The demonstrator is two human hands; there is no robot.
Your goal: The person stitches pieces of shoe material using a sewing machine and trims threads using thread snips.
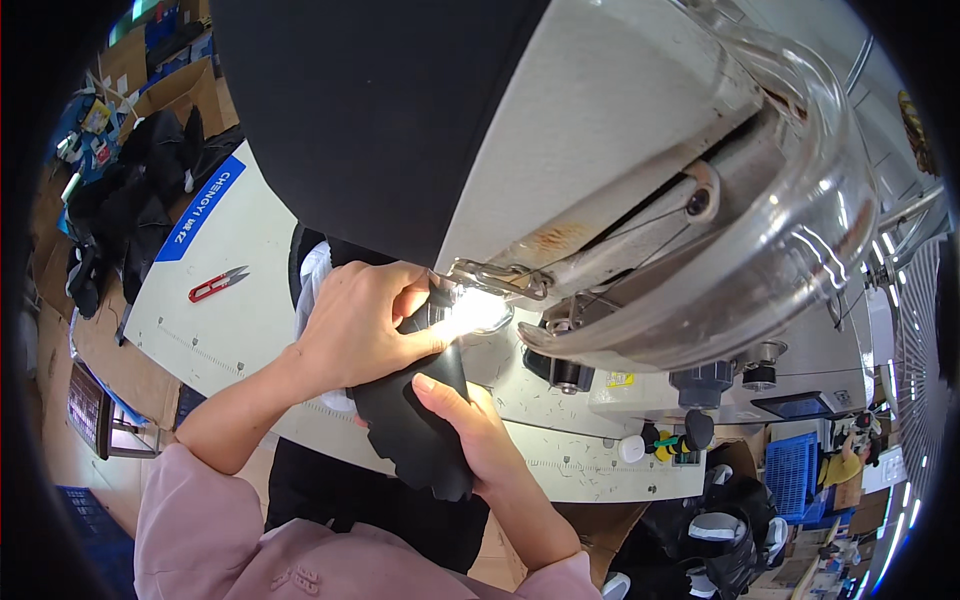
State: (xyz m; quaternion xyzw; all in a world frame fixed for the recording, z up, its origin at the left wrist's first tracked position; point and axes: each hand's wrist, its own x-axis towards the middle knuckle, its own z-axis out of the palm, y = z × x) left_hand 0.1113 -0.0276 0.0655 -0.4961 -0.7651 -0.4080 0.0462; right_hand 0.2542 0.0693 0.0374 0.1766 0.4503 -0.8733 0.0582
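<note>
A black piece of material (pixel 425 440) with a wavy lower edge reaches from the machine's lit needle area down toward me. My left hand (pixel 360 325) grips its upper part, thumb and fingertips close to the bright light. Lower down, my right hand (pixel 468 425) holds it along its right side, thumb on top and the other fingers mostly hidden. The sewing machine (pixel 600 130) stands over the table, and glare hides its needle. Something white (pixel 313 275) shows behind my left hand; its kind is unclear.
Red-handled thread snips (pixel 213 287) lie on the white table (pixel 270 320) at left. A clear curved guard (pixel 800 260) juts out at right. Black items (pixel 135 200) are heaped beyond the left edge, with more black-and-white ones (pixel 715 530) at lower right near blue crates (pixel 790 475).
</note>
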